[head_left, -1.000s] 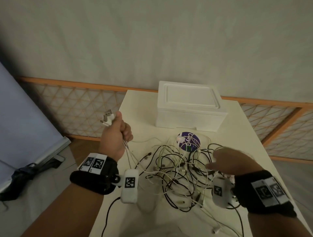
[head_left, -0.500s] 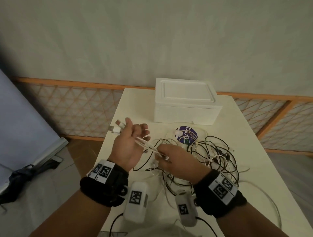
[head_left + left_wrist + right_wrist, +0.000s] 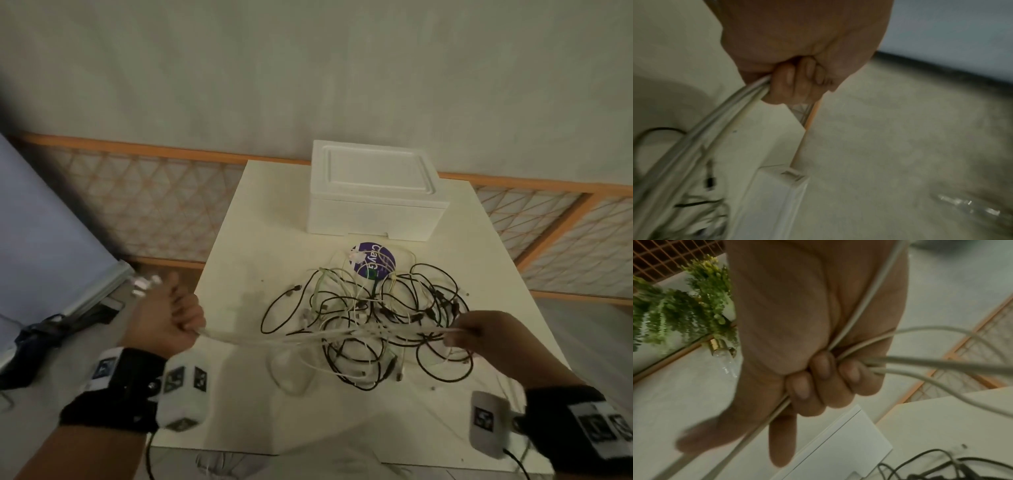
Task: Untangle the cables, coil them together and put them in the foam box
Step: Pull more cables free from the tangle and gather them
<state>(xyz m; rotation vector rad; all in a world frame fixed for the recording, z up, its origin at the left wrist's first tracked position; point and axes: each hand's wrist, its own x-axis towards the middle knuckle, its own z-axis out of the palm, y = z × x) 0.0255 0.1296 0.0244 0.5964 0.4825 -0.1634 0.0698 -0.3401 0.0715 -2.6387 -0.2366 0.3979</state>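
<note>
A tangle of black and white cables (image 3: 370,318) lies in the middle of the white table (image 3: 246,246). My left hand (image 3: 168,315) grips a bundle of white cables (image 3: 274,339) off the table's left edge, with their plugs (image 3: 144,284) sticking out above the fist. My right hand (image 3: 479,335) grips the same white cables at the right side, so they stretch taut across the front of the tangle. The left wrist view shows the fingers (image 3: 793,81) curled round the white cables (image 3: 719,120). The right wrist view shows fingers (image 3: 824,374) curled round several white strands (image 3: 920,365). The closed white foam box (image 3: 373,192) stands at the back.
A purple round sticker (image 3: 375,260) lies on the table just in front of the foam box. An orange-framed lattice fence (image 3: 154,205) runs behind the table. A grey-blue panel (image 3: 41,246) leans at the left. A green plant (image 3: 684,308) shows in the right wrist view.
My hands have drawn apart: the left moved out past the table's left edge, the right swept right along the white cables, pulling them taut across the tangle.
</note>
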